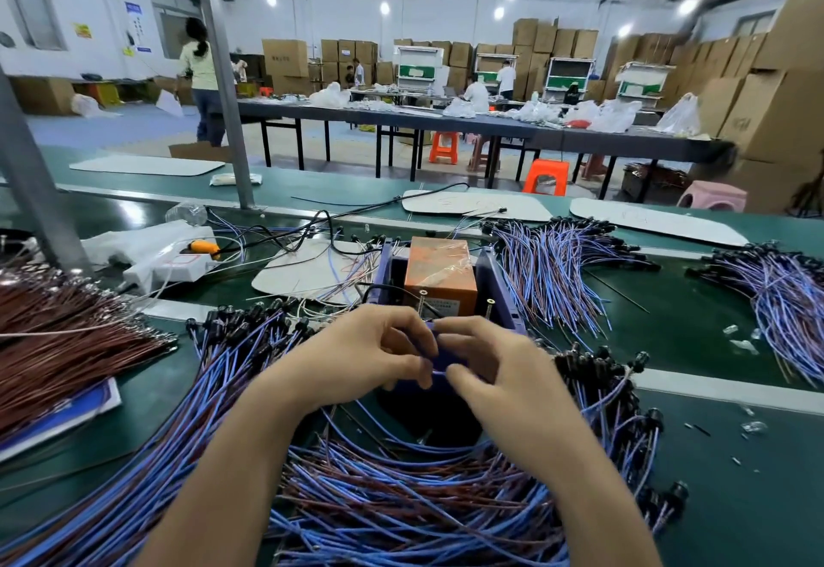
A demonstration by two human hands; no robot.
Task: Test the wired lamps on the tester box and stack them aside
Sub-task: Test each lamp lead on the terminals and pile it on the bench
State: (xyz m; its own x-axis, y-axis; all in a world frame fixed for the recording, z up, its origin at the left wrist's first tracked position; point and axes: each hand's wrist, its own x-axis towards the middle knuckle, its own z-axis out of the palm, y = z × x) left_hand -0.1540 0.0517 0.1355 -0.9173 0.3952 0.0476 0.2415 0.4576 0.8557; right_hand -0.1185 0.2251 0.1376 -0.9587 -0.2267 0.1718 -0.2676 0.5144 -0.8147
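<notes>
Head view, quick pass: hands? (QA)

Left hand (356,357) and right hand (504,370) meet mid-frame with fingers curled. Both pinch a thin blue lamp wire (439,371) running between the thumbs. Its lamp end is hidden by fingers. (Ann)

Where's that against the tester? (QA)

Just in front of the orange rectangular tester box (439,281), which sits inside a blue plastic tray (499,290). Can't tell if the wire touches the box. (Ann)

Lamp piles? (QA)

Loose heap of blue-and-brown wired lamps with black heads (401,499) under the forearms. A second spread of wired lamps (232,343) is left of the hands. Two fanned stacks lie right of the box: a near fan of wired lamps (557,263) and a far fan of wired lamps (784,294) by the frame edge. (Ann)

Rest? (QA)

Thick brown wire bundle (67,334) far left, white power strip (174,263) with an orange plug (203,247) behind it. All on the green belt surface (713,477). (Ann)
</notes>
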